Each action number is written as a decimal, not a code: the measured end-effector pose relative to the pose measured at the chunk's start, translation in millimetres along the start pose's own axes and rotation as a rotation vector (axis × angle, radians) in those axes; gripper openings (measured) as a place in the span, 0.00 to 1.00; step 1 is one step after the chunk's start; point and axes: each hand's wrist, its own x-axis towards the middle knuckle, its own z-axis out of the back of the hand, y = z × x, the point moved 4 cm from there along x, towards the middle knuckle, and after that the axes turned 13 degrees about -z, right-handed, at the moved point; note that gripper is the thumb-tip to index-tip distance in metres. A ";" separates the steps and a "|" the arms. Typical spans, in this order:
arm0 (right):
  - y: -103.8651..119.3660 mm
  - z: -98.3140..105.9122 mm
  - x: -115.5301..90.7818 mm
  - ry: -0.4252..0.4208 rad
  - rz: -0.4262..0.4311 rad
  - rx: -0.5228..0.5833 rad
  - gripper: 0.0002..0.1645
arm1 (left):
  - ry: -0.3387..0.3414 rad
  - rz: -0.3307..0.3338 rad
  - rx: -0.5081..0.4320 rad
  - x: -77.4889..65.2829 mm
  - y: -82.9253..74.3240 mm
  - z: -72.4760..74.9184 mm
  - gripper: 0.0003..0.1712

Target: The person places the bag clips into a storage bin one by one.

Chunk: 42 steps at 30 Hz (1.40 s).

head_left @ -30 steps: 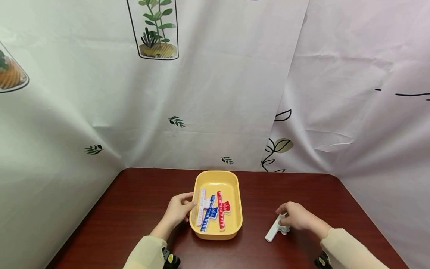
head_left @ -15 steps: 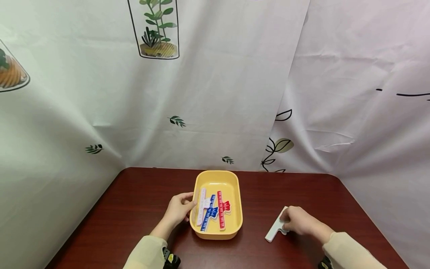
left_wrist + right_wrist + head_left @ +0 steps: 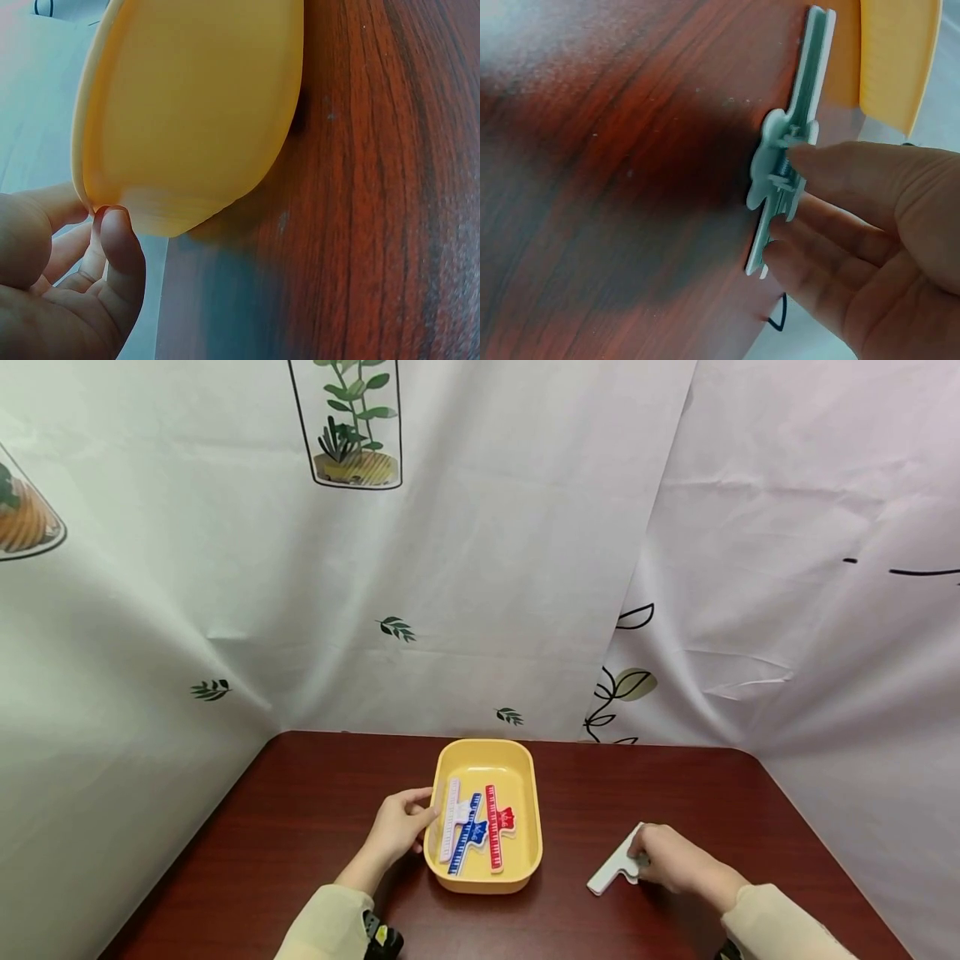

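Note:
My left hand (image 3: 397,825) pinches the left rim of a yellow plastic tray (image 3: 480,887), thumb and fingers on either side of the edge. Inside lie a pale pink bar clip (image 3: 449,821), a blue one (image 3: 465,836) and a red one (image 3: 492,831). Right of the tray, my right hand (image 3: 675,860) holds a white bar clip (image 3: 617,864) by its middle, low over the table. In the right wrist view, the thumb lies at the spring of that clip (image 3: 763,169), with fingertips along its far side.
The dark red wooden table (image 3: 322,802) has rounded back corners. White printed cloth (image 3: 480,568) hangs behind it and at both sides. The tray's near wall (image 3: 892,67) shows close to the right hand in its wrist view.
My right hand has slid slightly right and down to the white clip's middle, baring its upper end. The clip has shifted a little left. The left hand and tray stay put.

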 end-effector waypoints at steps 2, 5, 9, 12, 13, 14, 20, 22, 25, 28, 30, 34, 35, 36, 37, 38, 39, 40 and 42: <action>0.2 -1.1 -0.2 -0.026 0.013 -0.021 0.08 | 0.000 -0.001 0.000 0.2 0.1 0.0 0.24; 0.0 -2.5 0.0 -0.054 0.023 -0.041 0.10 | -0.001 -0.002 -0.005 0.3 -0.2 -0.2 0.24; 0.6 -3.4 0.0 -0.070 0.030 -0.047 0.09 | -0.001 -0.002 -0.007 0.5 0.9 -0.3 0.24; 1.3 -3.6 -1.2 -0.079 0.030 -0.063 0.09 | -0.002 0.003 -0.009 0.8 1.6 0.2 0.24; 1.5 -3.7 -1.9 -0.079 0.025 -0.071 0.09 | -0.001 0.002 -0.009 0.8 1.5 0.4 0.24; 1.8 -3.9 -2.6 -0.076 0.015 -0.079 0.09 | -0.001 0.005 -0.012 1.0 1.6 0.6 0.24; 5.9 -6.9 -5.0 -0.085 0.012 -0.155 0.14 | -0.003 0.003 -0.008 2.0 2.7 0.5 0.24; 7.2 -8.1 -4.8 -0.107 0.038 -0.186 0.13 | -0.006 0.003 -0.006 2.0 2.9 0.4 0.24; 8.2 -9.0 -4.3 -0.133 0.062 -0.207 0.11 | -0.006 0.006 -0.005 1.9 3.4 0.3 0.24; 8.0 -9.0 -3.1 -0.138 0.060 -0.194 0.08 | -0.004 0.008 -0.006 2.0 3.5 -0.1 0.24; 7.7 -8.6 -1.5 -0.131 0.052 -0.172 0.07 | -0.005 0.009 -0.007 2.1 3.2 0.0 0.24; 8.1 -6.3 2.0 -0.093 0.013 -0.117 0.08 | -0.007 0.006 -0.008 1.9 2.0 0.3 0.24; 8.0 -5.9 3.5 -0.076 -0.002 -0.098 0.08 | -0.008 0.007 -0.009 1.7 1.8 0.4 0.24; 7.7 -5.7 5.1 -0.053 -0.020 -0.072 0.08 | -0.008 0.005 -0.009 1.4 1.4 0.2 0.24; 7.4 -5.5 6.7 -0.032 -0.035 -0.045 0.09 | -0.008 0.005 -0.008 1.2 1.1 0.0 0.24; 6.9 -5.5 8.6 -0.010 -0.048 -0.017 0.09 | -0.008 0.004 -0.008 1.0 0.8 -0.2 0.24; 6.5 -5.4 10.5 0.006 -0.053 0.012 0.10 | -0.007 0.004 -0.008 0.8 0.5 -0.4 0.24; 5.8 -5.7 12.8 0.026 -0.059 0.042 0.10 | -0.007 0.002 -0.007 0.8 0.4 -0.5 0.24; 4.5 -5.7 16.8 0.057 -0.065 0.096 0.11 | -0.006 0.001 -0.006 0.8 0.2 -0.3 0.24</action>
